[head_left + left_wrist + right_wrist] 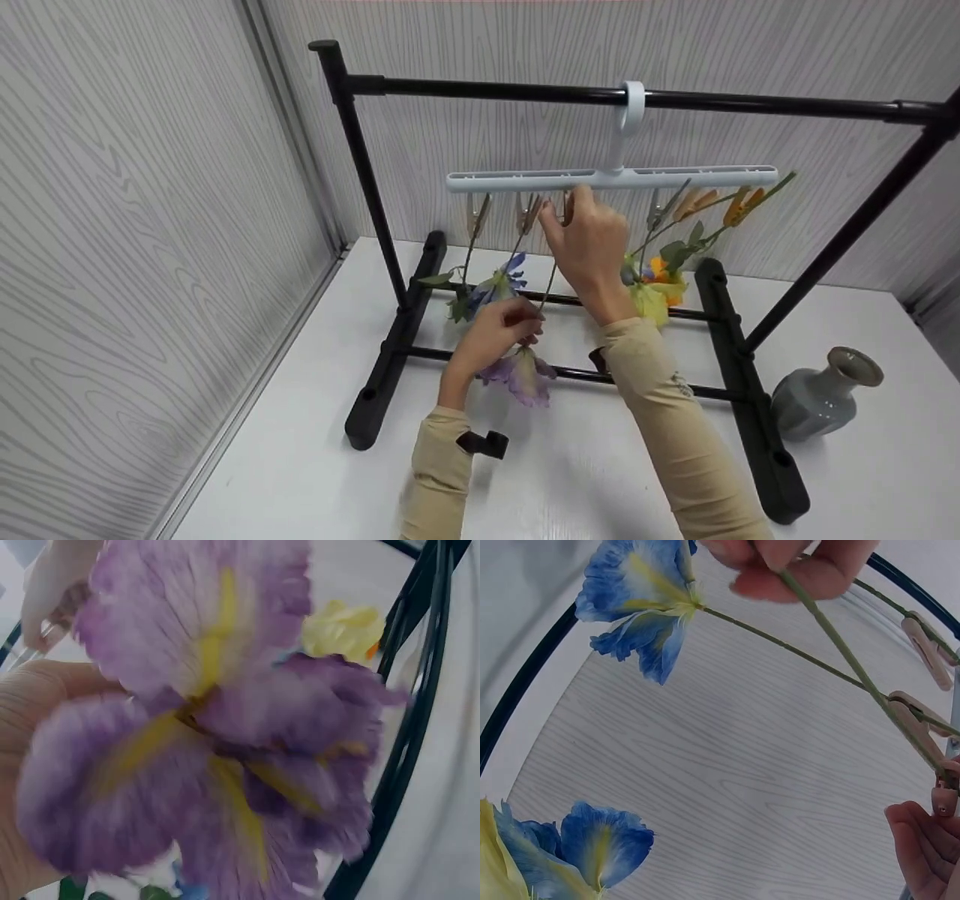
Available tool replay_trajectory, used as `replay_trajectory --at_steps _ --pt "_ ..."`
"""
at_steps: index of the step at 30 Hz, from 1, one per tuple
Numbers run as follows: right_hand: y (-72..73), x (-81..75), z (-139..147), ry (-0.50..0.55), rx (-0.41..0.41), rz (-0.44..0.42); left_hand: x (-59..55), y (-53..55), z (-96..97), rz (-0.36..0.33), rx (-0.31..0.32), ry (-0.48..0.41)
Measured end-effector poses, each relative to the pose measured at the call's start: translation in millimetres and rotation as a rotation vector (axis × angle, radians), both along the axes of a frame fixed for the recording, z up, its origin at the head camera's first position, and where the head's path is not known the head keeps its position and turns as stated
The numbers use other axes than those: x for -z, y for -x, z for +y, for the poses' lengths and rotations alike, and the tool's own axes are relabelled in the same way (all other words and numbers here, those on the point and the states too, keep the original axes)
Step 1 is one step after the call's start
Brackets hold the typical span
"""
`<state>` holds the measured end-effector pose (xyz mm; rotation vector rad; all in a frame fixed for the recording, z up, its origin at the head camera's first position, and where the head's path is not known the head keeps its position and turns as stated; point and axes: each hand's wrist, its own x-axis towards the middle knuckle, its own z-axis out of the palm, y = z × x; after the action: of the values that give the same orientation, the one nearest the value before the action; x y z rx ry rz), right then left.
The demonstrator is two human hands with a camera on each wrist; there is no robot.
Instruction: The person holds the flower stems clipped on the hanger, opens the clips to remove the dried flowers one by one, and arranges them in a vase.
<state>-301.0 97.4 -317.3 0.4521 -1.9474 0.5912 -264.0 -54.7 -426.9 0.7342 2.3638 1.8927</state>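
A purple flower (pixel 525 379) hangs head down below my left hand (pixel 495 334), whose fingertips pinch its green stem (pixel 840 649). In the left wrist view, purple petals with yellow streaks (pixel 247 720) fill most of the picture and partly cover that hand. At the stem's upper end, just under the white hanger (pixel 525 181), my right hand (pixel 589 240) holds a clothespin (pixel 944 799); its fingers partly hide the clip. Left of it, a blue flower (pixel 641 592) hangs from another clothespin (pixel 915 720). Yellow (pixel 651 301) and orange flowers (pixel 667 274) hang to the right.
A black rack carries the hanger on its top bar (pixel 487 91). Its feet (pixel 379 394) and low crossbars stand on the white table (pixel 285 450). A grey vase (pixel 814 405) stands beside the right foot. Wood-grain panels (pixel 150 187) rise behind and at left.
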Motion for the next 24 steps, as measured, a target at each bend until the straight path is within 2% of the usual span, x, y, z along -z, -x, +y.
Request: replay_trajectory --at_steps 4,8,10,16,21,24 --pt "-0.1 -3.6 1.0 0.008 -0.008 0.004 -8.3 -5.4 -21.9 0.028 -0.038 0.142" --pt "0.3 -4.6 2.2 0.013 -0.001 0.002 -14.3 -11.0 -36.6 0.072 -0.088 0.231" --pt "0.4 -4.5 2.6 0.010 0.000 0.004 -16.8 -13.2 -40.8 0.101 -0.132 0.274" --pt "1.5 -4.4 3.0 -0.005 -0.011 0.016 -21.5 -16.5 -42.8 0.148 -0.260 0.394" --pt "1.4 -1.4 2.7 -0.017 -0.016 -0.012 -23.5 -17.6 -38.0 0.154 -0.304 0.444" --pt "1.4 0.6 2.7 -0.023 -0.019 -0.026 -24.5 -18.1 -34.7 0.183 -0.328 0.450"
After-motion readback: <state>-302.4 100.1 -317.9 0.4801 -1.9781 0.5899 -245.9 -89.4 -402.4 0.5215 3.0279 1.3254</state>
